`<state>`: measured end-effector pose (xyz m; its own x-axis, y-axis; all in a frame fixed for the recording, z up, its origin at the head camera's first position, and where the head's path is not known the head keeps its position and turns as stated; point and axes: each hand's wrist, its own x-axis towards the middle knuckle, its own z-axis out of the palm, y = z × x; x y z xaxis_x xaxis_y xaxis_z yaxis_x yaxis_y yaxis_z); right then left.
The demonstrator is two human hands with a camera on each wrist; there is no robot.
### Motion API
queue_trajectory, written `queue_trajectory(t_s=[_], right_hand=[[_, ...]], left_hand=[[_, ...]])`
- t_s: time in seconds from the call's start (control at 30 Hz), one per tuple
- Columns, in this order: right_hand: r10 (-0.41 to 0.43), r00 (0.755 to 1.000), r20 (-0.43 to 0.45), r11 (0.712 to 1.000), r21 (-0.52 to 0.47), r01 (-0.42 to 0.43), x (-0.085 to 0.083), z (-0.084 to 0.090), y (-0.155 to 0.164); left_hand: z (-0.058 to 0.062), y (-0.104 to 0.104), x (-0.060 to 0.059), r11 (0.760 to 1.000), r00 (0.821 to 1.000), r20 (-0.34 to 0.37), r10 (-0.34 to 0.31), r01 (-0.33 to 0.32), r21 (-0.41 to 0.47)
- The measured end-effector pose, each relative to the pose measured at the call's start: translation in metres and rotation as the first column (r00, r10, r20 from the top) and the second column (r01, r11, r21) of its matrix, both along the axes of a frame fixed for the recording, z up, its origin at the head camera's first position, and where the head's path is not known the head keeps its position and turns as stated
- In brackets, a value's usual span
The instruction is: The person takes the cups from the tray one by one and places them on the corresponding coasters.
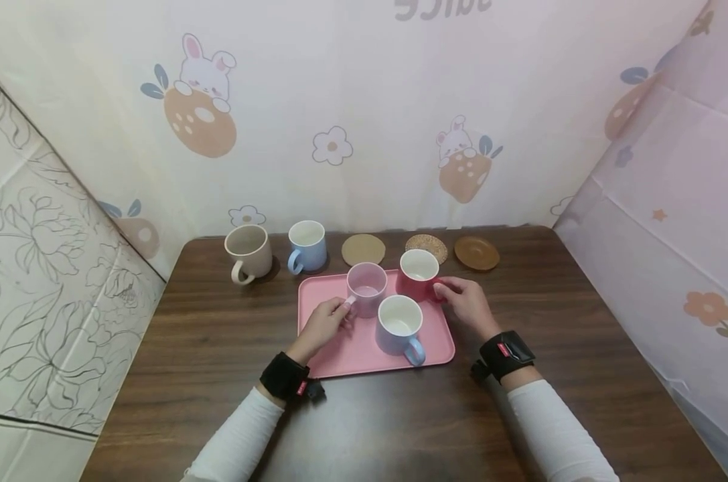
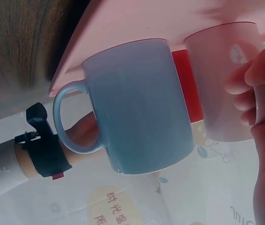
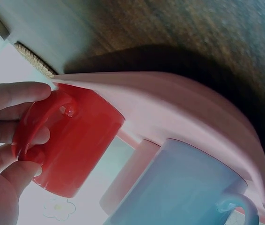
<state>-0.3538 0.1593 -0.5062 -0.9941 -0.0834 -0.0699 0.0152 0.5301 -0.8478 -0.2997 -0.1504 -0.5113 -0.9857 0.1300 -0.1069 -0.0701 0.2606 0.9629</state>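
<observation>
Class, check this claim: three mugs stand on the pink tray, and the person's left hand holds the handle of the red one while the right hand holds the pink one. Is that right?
Not quite: the hands are swapped. In the head view the left hand holds the pink mug and the right hand holds the red mug. Three mugs do stand on the pink tray.
</observation>
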Motion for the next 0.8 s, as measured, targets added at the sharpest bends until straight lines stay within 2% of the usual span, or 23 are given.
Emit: queue_trajectory(t_s=[0.2, 0.6, 0.77, 0.8], right_hand=[[0.0, 1.0, 0.003, 1.0, 0.009, 0.0, 0.0, 0.002, -0.001], [0.003, 1.0, -0.005, 1.0, 0.011, -0.003, 0.001, 0.004, 0.0], [0.008, 1.0, -0.014, 1.0, 0.013, -0.008, 0.002, 0.003, 0.0], [0.009, 1.0, -0.018, 1.0, 0.014, -0.009, 0.002, 0.003, 0.0]], left_hand=[[0.0, -0.001, -0.001, 1.0, 1.0, 0.021, -0.01, 0.01, -0.004], [0.004, -0.01, -0.001, 0.997, 0.996, -0.032, -0.081, 0.081, -0.004], [0.009, -0.015, -0.005, 0.997, 0.995, -0.063, -0.082, 0.083, 0.013], [0.015, -0.015, -0.004, 0.996, 0.994, -0.067, -0.087, 0.088, 0.016]])
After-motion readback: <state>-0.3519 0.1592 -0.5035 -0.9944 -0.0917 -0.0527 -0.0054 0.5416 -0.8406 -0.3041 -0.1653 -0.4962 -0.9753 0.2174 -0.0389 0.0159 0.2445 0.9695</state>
